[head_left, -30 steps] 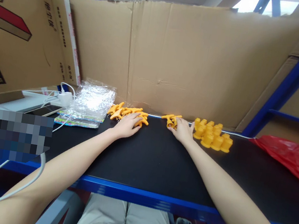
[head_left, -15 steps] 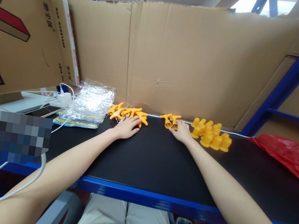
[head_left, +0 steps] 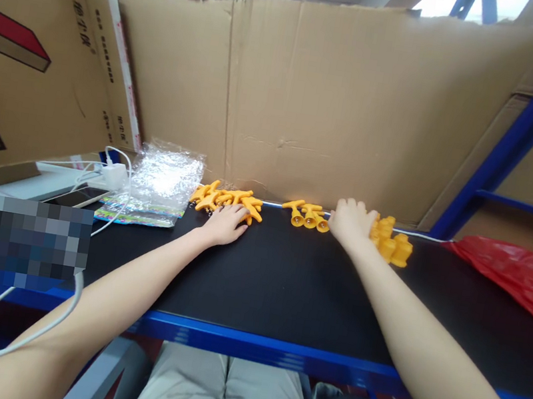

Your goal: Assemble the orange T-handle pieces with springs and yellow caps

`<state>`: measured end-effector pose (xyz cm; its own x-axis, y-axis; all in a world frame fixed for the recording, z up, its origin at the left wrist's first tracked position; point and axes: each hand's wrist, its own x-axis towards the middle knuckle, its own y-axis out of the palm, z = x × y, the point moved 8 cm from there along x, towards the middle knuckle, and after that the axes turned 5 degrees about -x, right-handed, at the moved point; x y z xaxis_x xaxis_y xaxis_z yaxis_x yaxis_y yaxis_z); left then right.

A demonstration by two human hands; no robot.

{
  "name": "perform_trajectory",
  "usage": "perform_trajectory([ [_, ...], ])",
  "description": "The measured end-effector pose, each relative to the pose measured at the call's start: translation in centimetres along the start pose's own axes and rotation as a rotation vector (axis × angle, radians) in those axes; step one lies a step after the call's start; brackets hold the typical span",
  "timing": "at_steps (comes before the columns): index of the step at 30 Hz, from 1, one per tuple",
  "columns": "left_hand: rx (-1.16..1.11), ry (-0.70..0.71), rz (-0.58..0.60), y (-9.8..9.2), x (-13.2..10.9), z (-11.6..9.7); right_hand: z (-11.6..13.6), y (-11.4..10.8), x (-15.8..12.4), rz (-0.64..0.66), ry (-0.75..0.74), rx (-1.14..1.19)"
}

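My left hand (head_left: 226,224) rests palm down on the table, its fingers loosely spread at the front edge of a pile of orange T-shaped plastic pieces (head_left: 209,198). It holds nothing that shows. At the left end of a group of yellow cup-like plastic pieces (head_left: 395,248) is my right hand (head_left: 352,225). Its fingers bend away over the nearest pieces and hide them; the fingertips are out of sight. Between my hands lie three orange pieces with round bell-shaped ends (head_left: 310,220), side by side, open ends facing me.
Clear plastic bags (head_left: 161,176) lie left of the pile, near a white charger (head_left: 115,177) and cables. A red plastic bag (head_left: 517,276) is at the right. Cardboard (head_left: 313,99) walls the back of the black tabletop (head_left: 272,288), which has a blue front edge (head_left: 253,346).
My right hand has moved right, away from the bell-ended pieces to the yellow ones. Three bell-ended pieces now show where two did before. My left hand has hardly moved.
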<state>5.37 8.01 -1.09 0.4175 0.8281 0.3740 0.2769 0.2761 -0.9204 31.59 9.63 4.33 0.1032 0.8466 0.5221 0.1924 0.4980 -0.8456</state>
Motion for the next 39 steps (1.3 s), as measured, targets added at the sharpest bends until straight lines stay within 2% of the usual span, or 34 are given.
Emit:
perform_trajectory([
  [4,0.005,-0.008,-0.04,-0.2,0.2,0.2,-0.8,1.2,-0.4,0.223,0.052,-0.135],
  [6,0.014,-0.014,-0.057,-0.4,0.2,0.4,-0.7,1.7,-0.6,0.276,0.038,-0.161],
  [11,0.004,0.045,-0.092,-0.7,0.3,0.6,0.3,1.7,-0.8,0.264,-0.05,-0.125],
  [15,-0.052,0.095,-0.102,-0.8,0.4,0.4,2.2,0.9,-1.7,0.279,-0.16,-0.084],
  [21,-0.076,0.139,0.031,0.2,0.2,-0.5,6.7,-1.3,-4.8,0.271,-0.4,-0.081],
  [25,-0.08,0.161,0.069,0.4,0.1,-0.8,8.9,-2.4,-6.4,0.257,-0.548,-0.073],
  [31,-0.062,0.259,0.139,1.0,0.0,-2.3,9.6,-2.0,-6.8,0.252,-0.656,-0.053],
  [39,-0.108,0.237,0.148,0.8,-0.1,-2.9,9.8,-1.6,-6.5,0.202,-0.693,-0.029],
])
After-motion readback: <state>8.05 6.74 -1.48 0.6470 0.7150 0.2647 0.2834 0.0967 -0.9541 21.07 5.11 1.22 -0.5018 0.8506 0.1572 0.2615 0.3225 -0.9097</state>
